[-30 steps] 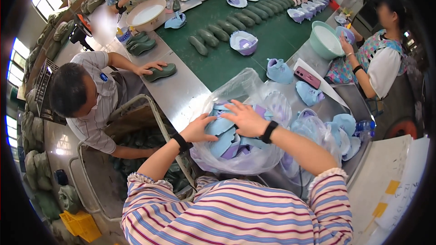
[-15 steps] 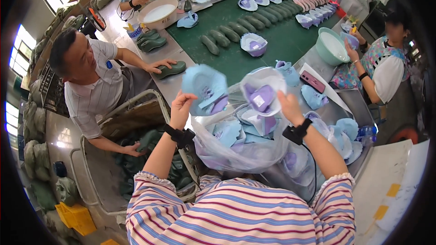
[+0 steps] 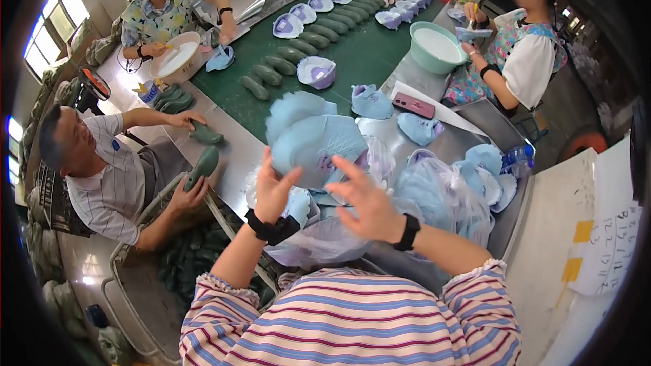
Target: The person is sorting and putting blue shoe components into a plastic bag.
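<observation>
Two light blue shoe uppers point(image 3: 315, 139), blurred by motion, are held up in front of me over the near edge of the work table. My left hand point(image 3: 274, 190) grips them at their lower left, with the thumb showing in front. Close to their lower right side, my right hand point(image 3: 369, 210) has its fingers spread and holds nothing; whether a fingertip touches the fabric I cannot tell. Below both hands lies a clear plastic bag point(image 3: 332, 240) with blue and purple uppers in it. More uppers point(image 3: 485, 176) lie in a heap to the right.
Green shoe lasts point(image 3: 278, 64) line the green table top point(image 3: 224, 88), beside rows of uppers. A co-worker on the left holds lasts over a metal-framed cart point(image 3: 125, 285). Two other co-workers sit by basins of white liquid point(image 3: 434, 37). A phone point(image 3: 413, 105) lies on the table.
My right hand has let go of the white-and-purple-lined upper and moved left, fingers spread. Two uppers are now together at my left hand. The left co-worker has raised a last from the cart.
</observation>
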A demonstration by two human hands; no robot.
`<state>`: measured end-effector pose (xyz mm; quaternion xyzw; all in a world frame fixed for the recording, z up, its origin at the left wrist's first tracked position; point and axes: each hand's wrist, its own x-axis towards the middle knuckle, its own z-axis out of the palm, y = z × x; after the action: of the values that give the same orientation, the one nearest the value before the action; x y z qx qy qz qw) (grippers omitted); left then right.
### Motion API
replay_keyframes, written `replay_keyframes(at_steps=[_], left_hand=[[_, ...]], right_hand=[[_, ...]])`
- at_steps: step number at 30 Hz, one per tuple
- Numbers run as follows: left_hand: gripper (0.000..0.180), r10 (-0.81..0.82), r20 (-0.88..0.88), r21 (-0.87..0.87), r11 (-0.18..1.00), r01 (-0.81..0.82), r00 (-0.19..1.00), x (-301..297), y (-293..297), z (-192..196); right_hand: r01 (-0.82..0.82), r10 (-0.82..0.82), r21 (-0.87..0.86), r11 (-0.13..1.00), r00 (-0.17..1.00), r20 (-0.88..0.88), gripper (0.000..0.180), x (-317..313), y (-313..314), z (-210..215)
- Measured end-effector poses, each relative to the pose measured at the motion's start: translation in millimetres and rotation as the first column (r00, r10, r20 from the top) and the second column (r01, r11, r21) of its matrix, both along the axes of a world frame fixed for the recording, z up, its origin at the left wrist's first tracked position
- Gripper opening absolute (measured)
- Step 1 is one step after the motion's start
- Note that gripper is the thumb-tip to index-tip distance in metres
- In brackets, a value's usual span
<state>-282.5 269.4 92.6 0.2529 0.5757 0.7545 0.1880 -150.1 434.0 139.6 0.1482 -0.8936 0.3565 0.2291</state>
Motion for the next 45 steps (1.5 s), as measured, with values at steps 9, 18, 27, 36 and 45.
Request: replay_keyframes(at_steps=[9,18,27,36,45], left_hand=[[0.045,-0.27,-0.137,-0.111,0.96,0.256,0.953,-7.8,32.7,11.4],[0.041,-0.485,-0.215,-0.606,0.747,0.274,0.848,-45.7,-19.1,-15.4],[0.046,-0.563,-0.164,-0.789,0.567,0.234,0.81,-42.5,-50.2,-77.5],[0.066,-0.849,-0.081,-0.823,0.353,0.446,0.522,-53.7,21.4,-86.7],[0.09,-0.643,0.06,-0.616,0.578,0.535,0.764,-70.8,29.6,-93.5]], right_hand=[[0.057,0.152,-0.611,0.79,0.946,0.286,0.066,-35.6,77.6,-14.7],[0.645,0.011,-0.764,-0.01,0.765,0.644,0.029,-73.6,181.6,-104.4],[0.41,-0.354,-0.139,0.901,0.883,0.307,0.054,-93.6,129.3,-106.3],[-0.473,-0.163,0.602,0.643,0.684,0.711,0.047,-72.0,39.9,-104.3],[0.143,-0.063,-0.041,0.989,0.652,0.756,0.024,-75.0,99.9,-110.3]])
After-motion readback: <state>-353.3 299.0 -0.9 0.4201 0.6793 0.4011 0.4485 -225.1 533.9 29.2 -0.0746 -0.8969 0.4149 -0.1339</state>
